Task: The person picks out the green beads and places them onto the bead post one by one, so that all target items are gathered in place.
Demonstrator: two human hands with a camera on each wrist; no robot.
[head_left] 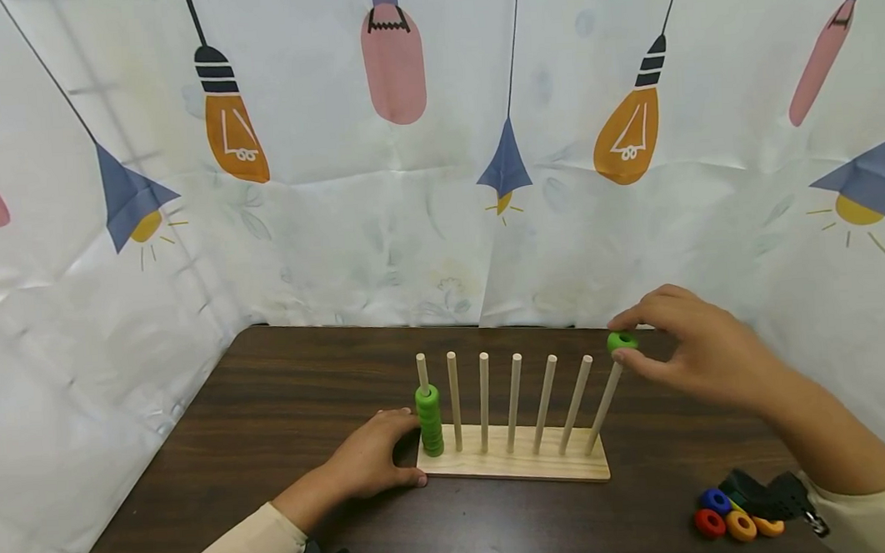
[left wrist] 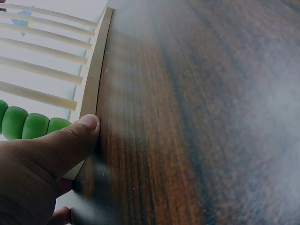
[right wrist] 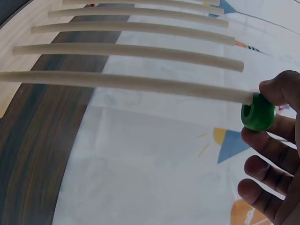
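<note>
A wooden peg stand (head_left: 512, 466) with several upright pegs lies on the table. Its leftmost peg carries a stack of green beads (head_left: 430, 419). My left hand (head_left: 373, 457) grips the left end of the base, the thumb (left wrist: 86, 126) along its front edge. At the far right, my right hand (head_left: 705, 350) pinches a green bead (right wrist: 258, 112) between thumb and fingers. The bead is at the tip of the rightmost peg (right wrist: 140, 85); its hole shows beside the tip, and the peg does not appear to pass through it.
On the dark wooden table (head_left: 299, 401), a small group of red, blue, yellow and orange beads (head_left: 741, 526) lies at the front right, near the right wrist's black strap (head_left: 769, 495). A lamp-patterned cloth (head_left: 410, 228) hangs behind the table.
</note>
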